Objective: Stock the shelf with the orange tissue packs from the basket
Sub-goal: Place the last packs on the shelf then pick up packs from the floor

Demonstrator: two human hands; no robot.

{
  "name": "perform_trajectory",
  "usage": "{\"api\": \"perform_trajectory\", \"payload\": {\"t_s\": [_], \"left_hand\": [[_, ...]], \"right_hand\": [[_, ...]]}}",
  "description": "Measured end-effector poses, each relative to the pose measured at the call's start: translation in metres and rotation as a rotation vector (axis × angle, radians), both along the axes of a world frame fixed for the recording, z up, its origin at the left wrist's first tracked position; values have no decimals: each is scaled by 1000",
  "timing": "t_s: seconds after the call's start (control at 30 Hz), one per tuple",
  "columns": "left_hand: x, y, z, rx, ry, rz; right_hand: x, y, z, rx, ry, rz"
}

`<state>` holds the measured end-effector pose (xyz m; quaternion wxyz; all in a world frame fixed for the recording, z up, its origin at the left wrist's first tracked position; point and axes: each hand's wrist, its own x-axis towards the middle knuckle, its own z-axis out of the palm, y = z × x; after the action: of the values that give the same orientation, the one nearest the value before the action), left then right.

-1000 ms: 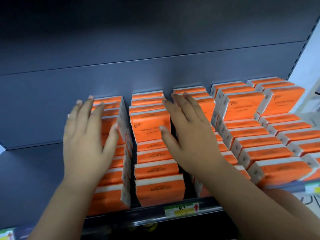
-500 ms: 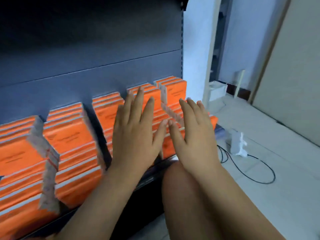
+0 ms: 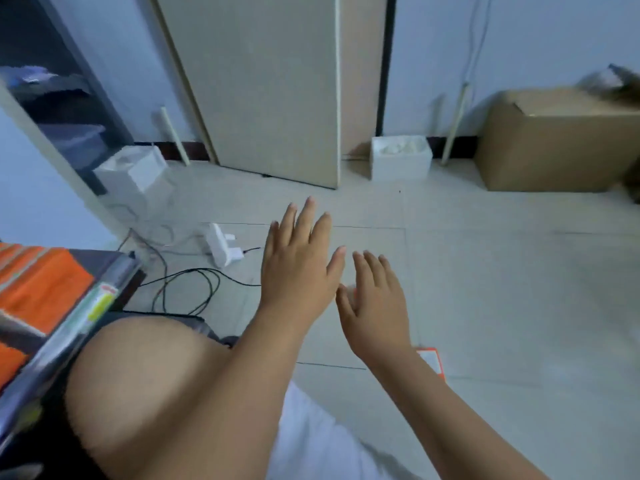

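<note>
I had turned from the shelf [image 3: 81, 336] and its orange packs [image 3: 41, 285]; my left hand [image 3: 298, 271] and right hand [image 3: 375, 306] hovered flat, empty, close together over the floor [image 3: 502, 289], probably off to fetch more.

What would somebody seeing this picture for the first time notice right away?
Two bare hands, the left hand and the right hand, are spread open and empty over the pale tiled floor mid-frame. At the far left, bright orange tissue packs sit on the dark metal shelf. A big brown cardboard box stands against the wall at upper right.
</note>
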<state>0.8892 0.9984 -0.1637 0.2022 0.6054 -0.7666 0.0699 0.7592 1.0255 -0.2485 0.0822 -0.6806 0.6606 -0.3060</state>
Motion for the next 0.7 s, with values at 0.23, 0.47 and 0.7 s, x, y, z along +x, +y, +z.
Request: {"api": "perform_trajectory", "payload": {"t_s": [0.23,0.47,0.7], "left_hand": [[-52,-34,-93,261,-137,-148],[-55,-73,-195,697,-216,-144],[-101,-136,-269,750,-63,-210]], "right_hand": [[-60,-12,-50,188,0,-185],[-102,-28,-130,565,-124,-357],[-111,-52,-228,944,-94,-504]]}}
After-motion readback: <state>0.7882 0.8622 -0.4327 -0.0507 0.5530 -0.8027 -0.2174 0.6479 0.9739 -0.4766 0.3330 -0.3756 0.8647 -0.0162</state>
